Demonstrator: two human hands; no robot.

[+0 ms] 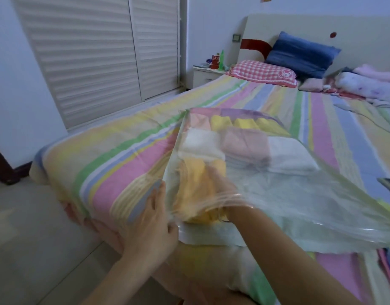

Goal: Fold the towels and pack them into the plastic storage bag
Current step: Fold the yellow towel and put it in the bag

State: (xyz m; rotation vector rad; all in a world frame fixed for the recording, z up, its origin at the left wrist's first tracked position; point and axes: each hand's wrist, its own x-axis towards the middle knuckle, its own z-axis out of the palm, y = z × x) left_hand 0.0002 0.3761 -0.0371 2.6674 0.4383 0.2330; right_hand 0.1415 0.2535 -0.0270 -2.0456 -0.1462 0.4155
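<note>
We should slide the folded yellow-orange towel [196, 188] in flat and deep, up against the white folded towel [200, 143], keeping the bag's mouth lifted so the fold neither catches nor rolls. Our right hand [220, 183] is inside the translucent plastic storage bag [310, 201], fingers curled over that towel, the rim stretched across the wrist. Our left hand [150, 219] lies along the bag's left rim, fingers fairly straight; blur hides whether it pinches the plastic. The bag lies on the striped pastel bed sheet [115, 155] near the bed's near left corner, mouth toward us. Its cloudy film shows rows of folded towels: yellow at the far end, then white and pink. The near right part looks slack and creased.
</note>
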